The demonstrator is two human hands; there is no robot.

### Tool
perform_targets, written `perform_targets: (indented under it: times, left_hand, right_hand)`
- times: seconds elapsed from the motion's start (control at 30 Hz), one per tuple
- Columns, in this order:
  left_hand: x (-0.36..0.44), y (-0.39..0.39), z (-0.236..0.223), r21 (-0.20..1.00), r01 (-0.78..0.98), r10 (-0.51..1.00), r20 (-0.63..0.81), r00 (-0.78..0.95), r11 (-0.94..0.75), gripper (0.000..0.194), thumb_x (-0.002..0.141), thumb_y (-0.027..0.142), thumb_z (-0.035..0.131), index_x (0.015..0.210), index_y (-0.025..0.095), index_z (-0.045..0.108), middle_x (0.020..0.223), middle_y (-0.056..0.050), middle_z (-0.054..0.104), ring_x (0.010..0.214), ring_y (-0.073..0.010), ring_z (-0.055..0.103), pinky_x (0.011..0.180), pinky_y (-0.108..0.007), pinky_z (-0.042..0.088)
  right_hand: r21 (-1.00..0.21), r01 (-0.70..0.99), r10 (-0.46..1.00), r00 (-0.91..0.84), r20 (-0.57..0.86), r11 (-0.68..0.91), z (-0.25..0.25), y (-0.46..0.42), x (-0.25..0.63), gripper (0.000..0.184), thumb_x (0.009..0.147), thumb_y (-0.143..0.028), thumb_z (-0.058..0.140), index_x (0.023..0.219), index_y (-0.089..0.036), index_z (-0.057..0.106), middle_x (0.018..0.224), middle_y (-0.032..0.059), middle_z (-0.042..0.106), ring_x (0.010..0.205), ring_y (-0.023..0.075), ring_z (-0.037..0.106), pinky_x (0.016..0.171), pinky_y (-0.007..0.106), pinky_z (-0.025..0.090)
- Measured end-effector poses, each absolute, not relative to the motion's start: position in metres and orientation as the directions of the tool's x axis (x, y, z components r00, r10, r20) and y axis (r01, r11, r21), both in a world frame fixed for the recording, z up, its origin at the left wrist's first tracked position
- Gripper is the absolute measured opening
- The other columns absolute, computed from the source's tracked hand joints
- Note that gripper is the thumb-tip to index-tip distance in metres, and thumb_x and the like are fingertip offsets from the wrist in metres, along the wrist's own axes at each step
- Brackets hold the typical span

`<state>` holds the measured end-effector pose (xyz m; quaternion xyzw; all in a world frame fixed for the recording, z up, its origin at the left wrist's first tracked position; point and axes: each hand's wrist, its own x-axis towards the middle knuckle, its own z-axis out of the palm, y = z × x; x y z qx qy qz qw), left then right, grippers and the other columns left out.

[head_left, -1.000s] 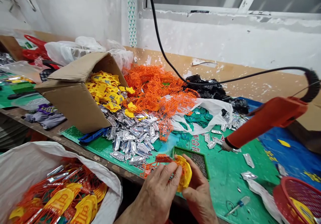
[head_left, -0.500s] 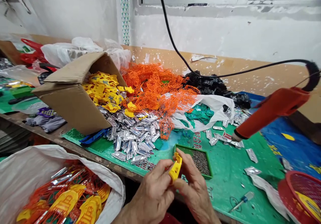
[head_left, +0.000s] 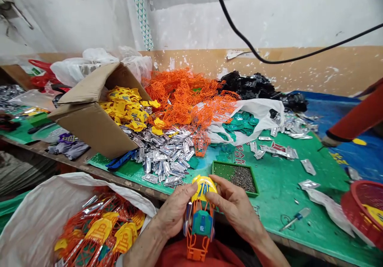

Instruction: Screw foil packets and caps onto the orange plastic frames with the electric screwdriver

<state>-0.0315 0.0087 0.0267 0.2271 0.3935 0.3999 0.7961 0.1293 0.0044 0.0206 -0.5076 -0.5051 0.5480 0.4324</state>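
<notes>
Both grips are closed on a plastic model (head_left: 201,219). The left hand (head_left: 173,209) is pinching its yellow dome (head_left: 204,188) from one side, while the right hand (head_left: 236,207) is pressing on it from the other, fingers (head_left: 223,187) curled against the edge. The model is standing upright just in front of a green mesh tray (head_left: 235,178), dome uppermost, with an orange lattice frame (head_left: 196,247) hanging below, a teal panel (head_left: 202,223) set into it and a silver strip (head_left: 188,218) along one side.

The tray is holding dark granules (head_left: 242,179) and is sitting on the green-covered desk (head_left: 287,183). Left of the tray, silver pieces (head_left: 161,155) are heaping up against a cardboard box (head_left: 89,129) full of yellow parts (head_left: 122,107). Behind the tray, orange lattices (head_left: 185,95) are piling high, and teal pieces (head_left: 239,123) are lying on a white plastic bag (head_left: 263,115). Nearer, left of the tray, a white sack (head_left: 44,215) is holding finished orange-and-yellow parts (head_left: 101,229); to its right, a red basket (head_left: 363,211) is resting at the desk's edge.
</notes>
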Motion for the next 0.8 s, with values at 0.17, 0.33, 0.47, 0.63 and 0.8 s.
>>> perform_targets:
  times: [0.17,0.33,0.47,0.63,0.8]
  left_hand:
    - [-0.033,0.012,0.018,0.693,-0.339,0.761,-0.490,0.425,0.636,0.043,0.067,0.050,0.079,0.077,0.010,0.068,0.047,0.004,0.051,0.033,-0.0039,0.039,0.033,-0.015,0.032]
    - [-0.029,0.010,0.018,0.727,-0.264,0.756,-0.511,0.409,0.634,0.037,0.066,0.038,0.081,0.083,0.008,0.069,0.060,-0.001,0.063,0.041,-0.0049,0.049,0.040,-0.014,0.038]
    - [-0.024,0.006,0.018,0.729,-0.251,0.757,-0.529,0.383,0.637,0.034,0.067,0.037,0.080,0.082,0.007,0.070,0.058,-0.001,0.062,0.042,-0.0046,0.048,0.041,-0.014,0.037]
    - [-0.020,0.004,0.025,0.683,-0.295,0.735,-0.544,0.405,0.668,0.030,0.064,0.033,0.082,0.077,0.008,0.070,0.062,-0.003,0.066,0.046,-0.0066,0.054,0.042,-0.014,0.042]
    - [-0.030,0.009,0.024,0.671,-0.316,0.737,-0.556,0.384,0.670,0.031,0.066,0.034,0.081,0.083,0.009,0.071,0.068,-0.007,0.071,0.051,-0.0110,0.062,0.049,-0.018,0.049]
  right_hand:
    - [-0.988,0.049,0.980,-0.127,-0.150,-0.145,0.007,0.002,0.133,0.057,0.074,-0.047,0.069,0.119,-0.012,0.064,0.077,0.0026,0.068,0.065,0.0149,0.057,0.063,0.029,0.049]
    - [-0.984,0.115,0.985,-0.091,-0.145,-0.134,-0.010,-0.003,0.130,0.060,0.077,-0.052,0.065,0.120,-0.011,0.063,0.067,-0.0004,0.061,0.058,0.0123,0.050,0.054,0.025,0.043]
    - [-0.959,0.274,0.987,-0.123,-0.106,-0.069,-0.009,-0.008,0.126,0.051,0.083,-0.053,0.057,0.115,-0.013,0.067,0.060,-0.0017,0.057,0.052,0.0114,0.045,0.049,0.023,0.037]
    - [-0.830,0.528,0.984,-0.082,0.158,0.178,0.019,-0.009,0.154,0.036,0.083,-0.040,0.062,0.114,-0.021,0.069,0.091,0.0069,0.070,0.073,0.0188,0.061,0.066,0.030,0.050]
    - [-0.712,0.702,0.529,0.601,0.599,0.008,0.073,0.010,0.233,0.047,0.081,-0.043,0.066,0.122,-0.019,0.062,0.114,0.0124,0.063,0.084,0.0200,0.061,0.069,0.034,0.049]
